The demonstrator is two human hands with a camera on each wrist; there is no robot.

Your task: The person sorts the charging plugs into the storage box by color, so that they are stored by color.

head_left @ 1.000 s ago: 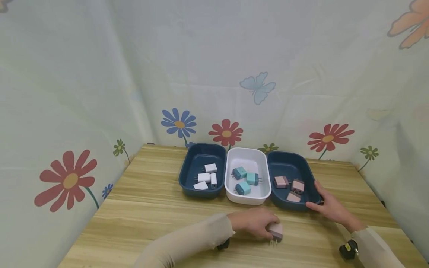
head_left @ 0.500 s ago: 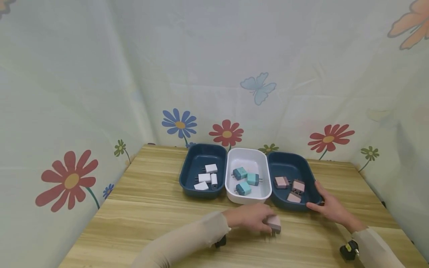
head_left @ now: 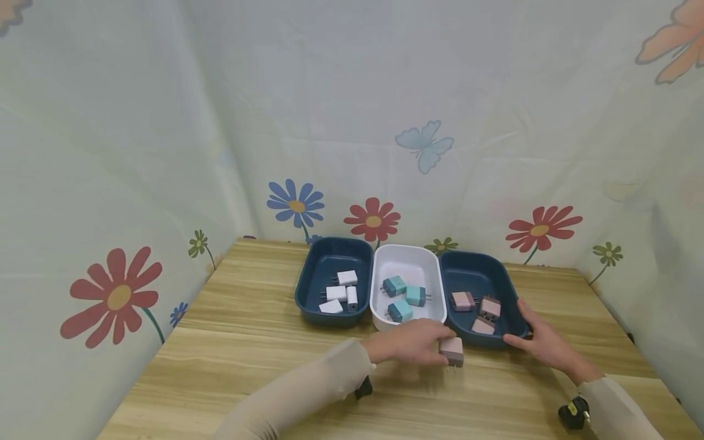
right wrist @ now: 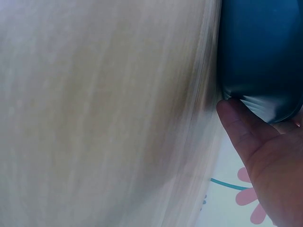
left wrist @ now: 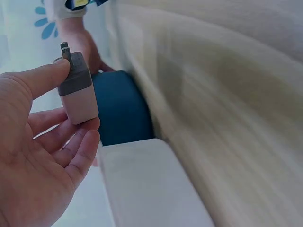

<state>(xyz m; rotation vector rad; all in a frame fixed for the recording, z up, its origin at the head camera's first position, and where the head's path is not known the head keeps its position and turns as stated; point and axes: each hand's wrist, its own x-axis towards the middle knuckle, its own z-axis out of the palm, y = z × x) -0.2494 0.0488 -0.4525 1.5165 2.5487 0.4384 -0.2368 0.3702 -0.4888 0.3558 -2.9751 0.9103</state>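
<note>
My left hand [head_left: 415,342] pinches a pink-and-grey plug-in charger [head_left: 452,351] between thumb and fingers, just in front of the white tray. In the left wrist view, the thumb presses the charger's [left wrist: 78,97] grey end beside its metal prongs, and fingertips support the pink end. My right hand [head_left: 550,347] rests against the near right corner of the right-hand blue tray [head_left: 474,267], thumb and fingers spread and fairly straight. That tray holds several pink chargers, one of them a pink charger [head_left: 463,300] at its left side.
The white tray [head_left: 408,260] in the middle holds teal chargers [head_left: 400,310]. To its left a second blue tray [head_left: 337,252] holds several white chargers [head_left: 347,278]. All three trays stand side by side on a wood-grain table [head_left: 247,330], before a flower-printed curtain [head_left: 330,91].
My left hand has lifted the pink charger off the near part of the table and carried it away from me, toward the trays. The right hand stays at the blue tray's corner.
</note>
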